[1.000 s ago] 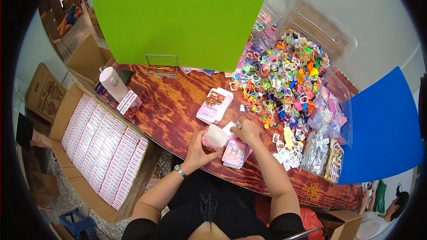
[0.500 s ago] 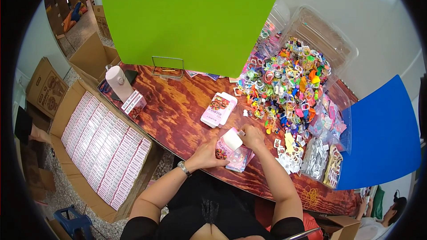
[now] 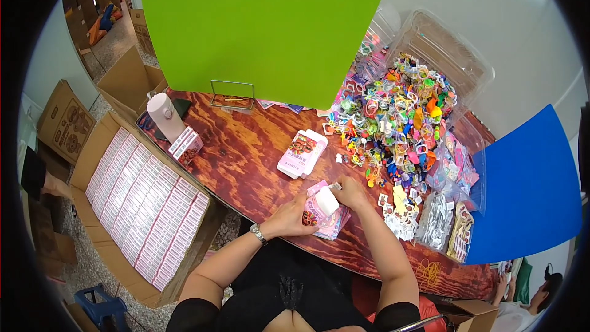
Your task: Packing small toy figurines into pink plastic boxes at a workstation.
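Leftmost in the frame, a big open cardboard carton (image 3: 132, 209) sits beside the table, packed with rows of small pink-and-white boxes. Just above it, at the table's upper left corner, a pale pink bottle (image 3: 165, 117) stands upright with a few small pink boxes (image 3: 186, 144) lying close at its foot. The reddish wooden table (image 3: 246, 166) runs from there toward the lower right.

Near the lower middle, the left hand (image 3: 291, 218), with a watch on its wrist, rests on the table edge; its fingers are curled around the left side of a small pink box (image 3: 321, 212), holding it. That box lies on a short stack of flat pink cartons at the near edge of the table, with one white flap raised. The right hand (image 3: 351, 192) touches the same box from the right, its fingers closed narrow and pinching that white flap.

Slightly above the hands, around the centre of the frame, another pile of flat pink cartons (image 3: 301, 154) lies apart from them. A large green panel (image 3: 264, 24) fills the top middle.

Further right, a heap of colourful plastic rings (image 3: 399, 110) spreads over the table, with clear plastic bins (image 3: 448, 49) behind it. Lower right lie small white pieces (image 3: 402, 224) and clear bags (image 3: 436, 221), then a blue panel (image 3: 528, 190).
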`<move>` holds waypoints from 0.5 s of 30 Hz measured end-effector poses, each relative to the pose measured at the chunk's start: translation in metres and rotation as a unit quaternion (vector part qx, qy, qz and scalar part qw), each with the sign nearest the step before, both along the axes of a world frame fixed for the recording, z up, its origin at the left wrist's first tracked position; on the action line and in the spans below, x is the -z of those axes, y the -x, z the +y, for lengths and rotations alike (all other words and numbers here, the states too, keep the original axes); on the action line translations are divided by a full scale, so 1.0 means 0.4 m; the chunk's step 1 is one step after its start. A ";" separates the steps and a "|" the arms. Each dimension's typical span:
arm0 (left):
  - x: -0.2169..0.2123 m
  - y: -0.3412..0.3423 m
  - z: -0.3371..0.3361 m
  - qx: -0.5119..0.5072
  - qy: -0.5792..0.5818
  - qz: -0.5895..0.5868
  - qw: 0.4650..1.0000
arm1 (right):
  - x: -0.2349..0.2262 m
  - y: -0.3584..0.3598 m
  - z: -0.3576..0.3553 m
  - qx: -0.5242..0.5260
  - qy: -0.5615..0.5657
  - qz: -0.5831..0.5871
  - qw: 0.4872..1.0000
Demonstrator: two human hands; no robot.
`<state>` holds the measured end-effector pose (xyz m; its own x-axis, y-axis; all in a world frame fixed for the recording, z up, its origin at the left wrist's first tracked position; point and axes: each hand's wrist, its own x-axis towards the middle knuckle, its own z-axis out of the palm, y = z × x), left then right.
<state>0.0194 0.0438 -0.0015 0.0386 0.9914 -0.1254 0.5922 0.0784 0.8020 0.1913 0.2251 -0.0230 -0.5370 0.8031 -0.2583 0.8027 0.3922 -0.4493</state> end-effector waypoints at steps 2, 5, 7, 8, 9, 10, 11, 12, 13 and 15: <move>0.013 -0.006 0.000 0.003 -0.020 0.022 1.000 | 0.022 -0.010 0.004 0.005 0.003 0.012 1.000; 0.021 -0.012 -0.004 0.003 -0.050 0.021 0.998 | 0.036 -0.014 -0.011 -0.006 -0.031 0.016 0.999; 0.031 -0.009 -0.010 -0.001 -0.066 0.027 0.997 | 0.006 -0.002 -0.037 -0.014 -0.025 0.023 0.999; 0.038 -0.008 -0.013 -0.002 -0.083 0.031 0.996 | -0.004 0.004 -0.046 -0.020 -0.020 0.030 0.999; 0.043 -0.013 -0.012 -0.002 -0.084 0.031 0.996 | -0.001 0.000 -0.046 -0.019 -0.021 0.030 0.999; 0.048 -0.018 -0.011 -0.002 -0.097 0.036 0.995 | 0.009 -0.003 -0.043 -0.012 -0.019 0.030 0.999; 0.052 -0.022 -0.011 -0.003 -0.110 0.041 0.993 | 0.016 -0.006 -0.041 -0.005 -0.017 0.030 0.999; 0.045 -0.025 -0.009 -0.002 -0.111 0.041 0.993 | 0.021 -0.006 -0.041 -0.005 -0.018 0.031 0.999; 0.037 -0.029 -0.008 -0.005 -0.098 0.041 0.994 | 0.026 -0.005 -0.042 -0.011 0.004 0.055 0.998; 0.020 -0.033 -0.012 -0.010 -0.085 0.043 0.995 | 0.021 -0.001 -0.045 -0.020 0.026 0.080 0.996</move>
<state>0.0325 0.0390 -0.0094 0.0147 0.9990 0.0414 0.6591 -0.0408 0.7510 0.1919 0.2070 -0.0315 -0.6055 0.7684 -0.2070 0.7032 0.3948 -0.5913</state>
